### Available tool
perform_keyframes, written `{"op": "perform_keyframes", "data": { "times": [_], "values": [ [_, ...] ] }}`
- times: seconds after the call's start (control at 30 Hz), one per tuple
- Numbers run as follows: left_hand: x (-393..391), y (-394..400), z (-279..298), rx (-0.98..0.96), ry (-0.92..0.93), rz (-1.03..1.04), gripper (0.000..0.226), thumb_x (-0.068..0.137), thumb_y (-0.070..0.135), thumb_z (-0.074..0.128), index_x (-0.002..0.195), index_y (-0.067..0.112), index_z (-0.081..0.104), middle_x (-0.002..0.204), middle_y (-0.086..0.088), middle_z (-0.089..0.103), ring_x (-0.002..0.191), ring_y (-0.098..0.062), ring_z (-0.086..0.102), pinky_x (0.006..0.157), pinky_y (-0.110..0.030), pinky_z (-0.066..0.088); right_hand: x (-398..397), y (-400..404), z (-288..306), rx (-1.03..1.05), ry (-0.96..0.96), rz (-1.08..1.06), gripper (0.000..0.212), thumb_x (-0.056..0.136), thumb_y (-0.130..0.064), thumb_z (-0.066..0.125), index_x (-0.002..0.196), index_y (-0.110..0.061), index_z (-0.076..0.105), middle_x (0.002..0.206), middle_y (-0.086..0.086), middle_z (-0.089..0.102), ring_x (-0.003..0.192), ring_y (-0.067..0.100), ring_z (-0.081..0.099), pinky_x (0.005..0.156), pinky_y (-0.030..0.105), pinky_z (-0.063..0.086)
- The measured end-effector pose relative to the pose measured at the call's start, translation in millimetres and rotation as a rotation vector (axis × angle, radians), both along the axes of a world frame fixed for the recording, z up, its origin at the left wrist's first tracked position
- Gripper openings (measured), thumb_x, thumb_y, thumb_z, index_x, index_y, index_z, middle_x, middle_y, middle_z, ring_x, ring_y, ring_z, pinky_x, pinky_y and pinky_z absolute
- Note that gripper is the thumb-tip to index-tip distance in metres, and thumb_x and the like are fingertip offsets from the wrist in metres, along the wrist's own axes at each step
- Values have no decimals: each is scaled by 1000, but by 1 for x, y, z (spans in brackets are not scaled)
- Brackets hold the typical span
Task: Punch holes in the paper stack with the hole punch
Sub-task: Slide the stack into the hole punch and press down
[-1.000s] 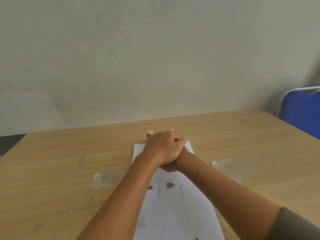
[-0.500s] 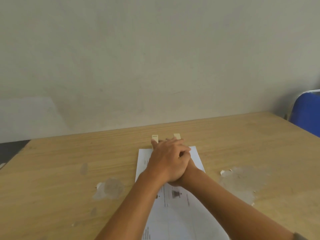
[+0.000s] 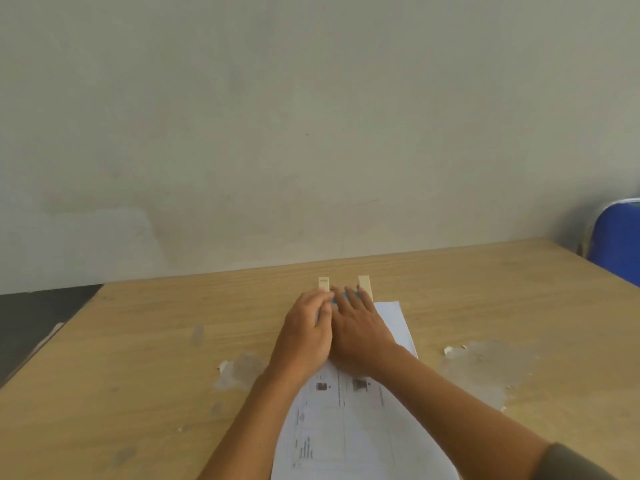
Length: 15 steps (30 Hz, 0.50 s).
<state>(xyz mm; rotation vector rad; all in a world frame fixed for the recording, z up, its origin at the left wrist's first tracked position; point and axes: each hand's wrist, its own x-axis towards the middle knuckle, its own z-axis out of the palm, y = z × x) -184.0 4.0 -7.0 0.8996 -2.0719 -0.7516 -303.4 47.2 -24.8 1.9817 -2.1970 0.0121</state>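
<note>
The scene is viewed from a single head-worn camera, aimed forward and slightly down across the worktop (image 3: pixel 138 341) toward the wall (image 3: pixel 311 116), with both forearms seen close below.

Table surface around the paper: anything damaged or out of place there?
Yes. The table has two worn patches where the wood-look surface is peeled to grey, with small curled flakes at their edges, one each side of the paper stack. Nothing looks spilled.
</note>
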Motion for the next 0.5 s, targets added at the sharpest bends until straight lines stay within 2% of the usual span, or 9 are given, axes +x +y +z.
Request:
{"op": "perform_keyframes", "data": {
  "times": [0.1,0.2,0.27,0.37,0.43,0.5],
  "values": [
    [5,5,-12,52,-45,43,41,106,13,44,144,16,57,149,3,53,138,-12,47,117,-29,35,-2,1,-4,-25,-11,-17,73,101,-51,12,164,-15,0,169,17,12,155,37,8,125,52,3],
    [14,11,-19,111,-218,165,48,103,18,45,151,19,48,157,-2,44,145,-19,39,118,-36,32,-1,-1,-3,-20,-70,-24,74,103,-56,14,164,-18,-5,169,15,11,155,37,6,125,50,-1],
    [24,14,-17,199,-325,250,53,99,23,52,151,20,46,153,-5,47,141,-25,42,115,-36,35,-2,0,3,10,-87,-22,75,104,-57,18,164,-19,-7,170,14,9,156,35,4,125,50,-3],
    [38,22,-11,312,-264,281,47,89,22,60,135,19,56,127,-5,64,116,-25,59,96,-38,50,-4,0,17,85,-107,-10,72,106,-50,25,164,-18,-5,170,13,12,155,33,10,125,50,2],
    [48,27,-2,356,-208,294,32,86,19,62,118,19,58,111,3,66,93,-18,62,73,-29,52,-5,-3,33,123,-124,6,68,107,-44,30,164,-17,3,165,12,27,151,32,26,124,50,13],
    [52,30,2,391,-186,287,21,86,17,62,103,24,54,97,10,63,77,-9,61,56,-20,47,-9,-8,48,173,-164,3,59,107,-34,36,160,-18,17,152,12,48,134,34,49,115,49,31]
  ]
}}
